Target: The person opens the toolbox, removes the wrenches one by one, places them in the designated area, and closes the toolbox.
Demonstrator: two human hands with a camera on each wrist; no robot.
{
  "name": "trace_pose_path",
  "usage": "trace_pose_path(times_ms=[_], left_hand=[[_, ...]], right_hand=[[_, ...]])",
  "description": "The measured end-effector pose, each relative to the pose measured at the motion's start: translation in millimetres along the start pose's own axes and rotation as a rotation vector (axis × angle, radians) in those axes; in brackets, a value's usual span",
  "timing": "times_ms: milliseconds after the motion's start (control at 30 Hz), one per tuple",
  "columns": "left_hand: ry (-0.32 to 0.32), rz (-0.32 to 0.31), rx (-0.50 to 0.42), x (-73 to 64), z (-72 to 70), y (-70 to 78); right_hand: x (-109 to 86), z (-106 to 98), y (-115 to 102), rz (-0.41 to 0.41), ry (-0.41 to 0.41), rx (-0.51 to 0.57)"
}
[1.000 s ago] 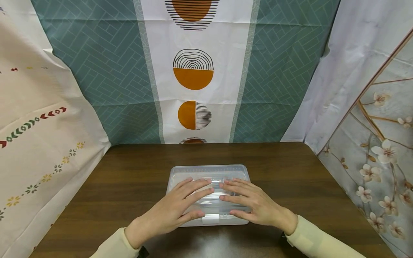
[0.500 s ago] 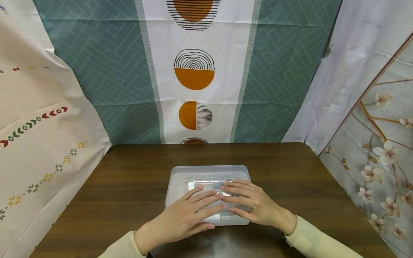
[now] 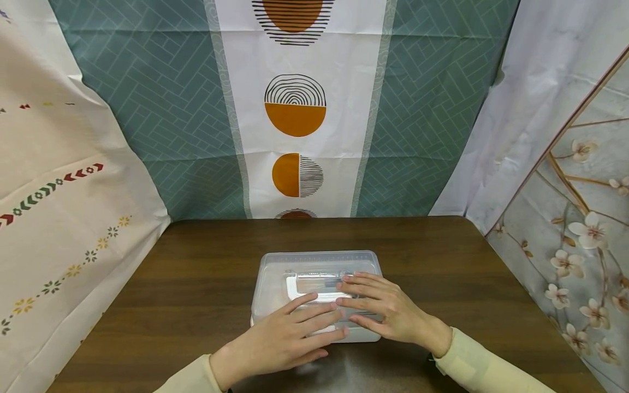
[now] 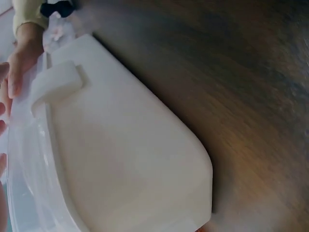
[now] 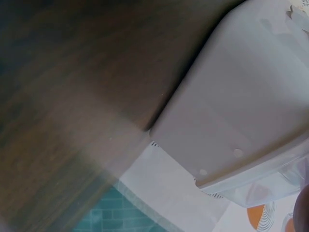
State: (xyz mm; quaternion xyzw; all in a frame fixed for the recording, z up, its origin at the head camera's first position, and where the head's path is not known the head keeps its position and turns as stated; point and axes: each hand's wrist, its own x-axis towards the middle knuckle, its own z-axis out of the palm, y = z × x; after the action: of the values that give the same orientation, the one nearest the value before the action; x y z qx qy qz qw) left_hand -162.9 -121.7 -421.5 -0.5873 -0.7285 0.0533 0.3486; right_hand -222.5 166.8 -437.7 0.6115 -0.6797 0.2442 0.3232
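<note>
A white plastic storage box (image 3: 272, 289) with a clear lid and a folding handle (image 3: 293, 287) on top sits on the brown table. Fingers straight and spread, my left hand (image 3: 290, 335) lies over the near left part of the lid. My right hand (image 3: 388, 305) rests over the lid's right side, its fingers likewise extended. The two sets of fingertips almost meet above the middle. A white latch (image 4: 57, 86) shows on the front wall in the left wrist view. In the right wrist view, the box's pale side wall (image 5: 231, 101) fills much of the frame, with a fingertip (image 5: 302, 210) at the edge.
The wooden table (image 3: 211, 273) ends at a patterned green and white curtain (image 3: 300, 180) behind. Cream cloth (image 3: 73, 245) hangs on the left, and a floral cloth (image 3: 565, 262) on the right.
My left hand has slid right and towards me over the lid, uncovering more of the handle and its white edge. The right hand and box have stayed in place.
</note>
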Motion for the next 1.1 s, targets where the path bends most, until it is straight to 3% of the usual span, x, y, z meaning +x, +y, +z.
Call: trace_pose_path(times_ms=[200, 333, 1100], left_hand=[[-0.044, 0.132, 0.199, -3.4, 4.8, 3.4], [-0.062, 0.139, 0.229, -4.7, 6.4, 7.3], [-0.167, 0.116, 0.108, -5.8, 6.2, 18.0]], right_hand=[[-0.5, 0.0, 0.3, 0.006, 0.003, -0.001], [-0.6, 0.3, -0.8, 0.009, 0.013, 0.003], [0.7, -4.3, -4.6, 0.019, 0.012, 0.015]])
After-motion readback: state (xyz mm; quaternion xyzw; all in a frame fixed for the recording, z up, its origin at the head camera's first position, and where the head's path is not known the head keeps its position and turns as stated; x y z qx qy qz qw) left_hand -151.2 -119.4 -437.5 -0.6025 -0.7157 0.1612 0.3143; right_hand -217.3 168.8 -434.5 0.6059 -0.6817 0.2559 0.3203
